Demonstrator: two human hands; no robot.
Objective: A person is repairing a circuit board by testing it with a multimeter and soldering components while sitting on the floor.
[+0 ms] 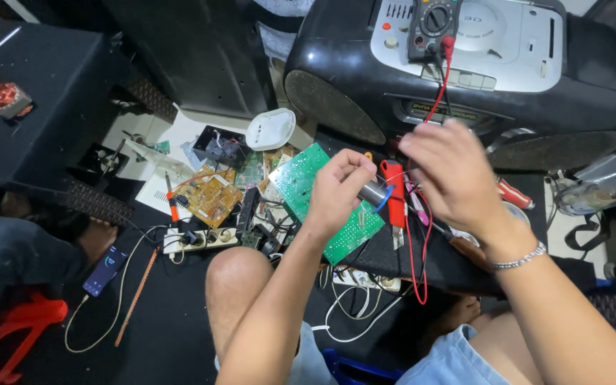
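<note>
Left hand [336, 189] clasps cylinder [374, 192], just beside right hand [450, 175].

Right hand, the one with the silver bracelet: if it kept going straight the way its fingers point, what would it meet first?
The right hand points up and left. Probably the red multimeter lead comes first, then the black and silver boombox behind it. The hand is blurred and depth is unclear, so this is a guess.

Both forearms bare, no sleeves. Silver link bracelet [518, 258] on right wrist. Light blue denim shorts [450, 356], knees bare. Left hand [336, 189], right hand [450, 175] ungloved.
</note>
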